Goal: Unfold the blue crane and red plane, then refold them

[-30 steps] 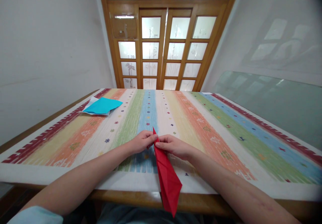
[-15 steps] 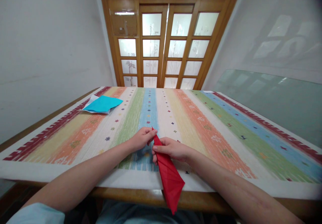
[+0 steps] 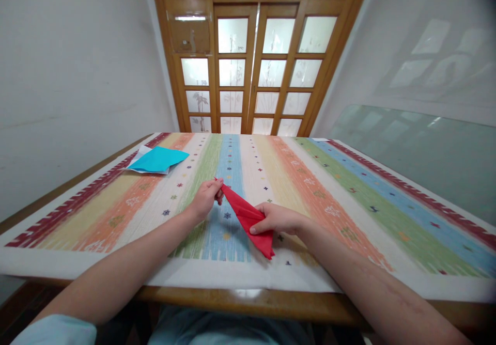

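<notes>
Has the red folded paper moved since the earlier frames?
Yes. The red folded paper has swung up from hanging over the table edge and now lies wholly over the striped cloth.

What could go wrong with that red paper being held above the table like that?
The left hand pinches only the far tip of the folded red paper, so a tug might tear or bend the point. The right hand presses its middle in mid-air, which could soften the creases.

We found no words, brands or numbers to read anywhere; the striped woven tablecloth (image 3: 310, 179) bore only small cross and star motifs, and the frosted glass door panes (image 3: 271, 76) only etched plants.
</notes>
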Tool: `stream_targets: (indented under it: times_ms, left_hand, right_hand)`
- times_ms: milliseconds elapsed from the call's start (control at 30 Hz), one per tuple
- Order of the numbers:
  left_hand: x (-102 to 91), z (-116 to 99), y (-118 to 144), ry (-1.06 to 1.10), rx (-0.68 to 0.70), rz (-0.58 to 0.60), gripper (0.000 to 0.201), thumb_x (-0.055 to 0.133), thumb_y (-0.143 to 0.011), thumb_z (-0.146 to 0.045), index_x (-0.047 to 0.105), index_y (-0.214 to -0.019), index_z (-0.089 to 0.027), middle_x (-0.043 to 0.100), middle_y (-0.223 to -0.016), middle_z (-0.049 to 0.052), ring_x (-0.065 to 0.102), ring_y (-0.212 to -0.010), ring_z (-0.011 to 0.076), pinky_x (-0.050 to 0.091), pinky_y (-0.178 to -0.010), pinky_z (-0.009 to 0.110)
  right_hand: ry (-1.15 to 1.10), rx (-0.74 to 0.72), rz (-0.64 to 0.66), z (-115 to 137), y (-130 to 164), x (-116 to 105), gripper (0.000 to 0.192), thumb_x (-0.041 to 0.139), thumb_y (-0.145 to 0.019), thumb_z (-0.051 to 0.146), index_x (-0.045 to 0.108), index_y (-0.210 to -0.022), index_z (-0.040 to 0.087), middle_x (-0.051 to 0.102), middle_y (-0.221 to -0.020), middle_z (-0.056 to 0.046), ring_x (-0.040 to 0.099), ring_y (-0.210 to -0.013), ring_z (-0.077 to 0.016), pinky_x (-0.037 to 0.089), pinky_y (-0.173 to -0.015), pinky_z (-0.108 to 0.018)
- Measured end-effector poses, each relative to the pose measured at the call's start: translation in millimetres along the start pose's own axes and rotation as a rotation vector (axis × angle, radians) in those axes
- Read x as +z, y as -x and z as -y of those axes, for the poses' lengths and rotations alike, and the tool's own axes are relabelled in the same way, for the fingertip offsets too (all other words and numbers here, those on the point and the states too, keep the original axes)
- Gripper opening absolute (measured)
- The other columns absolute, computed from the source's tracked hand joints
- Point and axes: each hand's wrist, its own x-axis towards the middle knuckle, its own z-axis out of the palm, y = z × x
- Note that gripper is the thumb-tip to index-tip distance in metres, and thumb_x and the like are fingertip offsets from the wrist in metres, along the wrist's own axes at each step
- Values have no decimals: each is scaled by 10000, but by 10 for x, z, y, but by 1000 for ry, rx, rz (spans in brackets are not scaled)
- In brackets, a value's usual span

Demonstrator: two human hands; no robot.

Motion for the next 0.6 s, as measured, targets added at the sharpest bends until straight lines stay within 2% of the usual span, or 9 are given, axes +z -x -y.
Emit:
stream_targets:
  times_ms: [133,267,400,600]
  left_hand:
    - [-91,43,-46,-7,35,-95,473,530,-905,-456,481,-515,-193,475,-479,-11,462,-475,117,376,-525,263]
    - [-204,96,-105,-29,49,-140,432,550,-887,-422,539,-531,-179,520,-521,3,481,-499,122,387,-534,262]
    - [-249,96,-118,-79,60,-126,408,563,-881,-434,569,-567,-173,550,-581,10,491,-523,123,385,-532,259]
    - [-198,60,-82,-107,16,-63,465,509,-906,-509,621,-619,-161,599,-648,38,506,-537,130,412,-554,269]
  right_hand:
    - [-1,9,-53,-56,12,-197,320,832,-644,312,706,-897,162,697,-717,-6,591,-532,-114,429,-467,-203]
    - [-141,-118,-258,-120,-2,-396,343,827,-675,285,724,-982,171,741,-872,-51,638,-640,-128,483,-537,-206]
    - [-362,-233,-467,-171,-46,-544,317,821,-734,317,724,-993,163,735,-904,-71,644,-672,-126,539,-588,-220]
    - [-453,-295,-639,-197,-89,-612,248,771,-798,293,699,-1007,181,723,-836,-49,647,-626,-131,560,-544,-238]
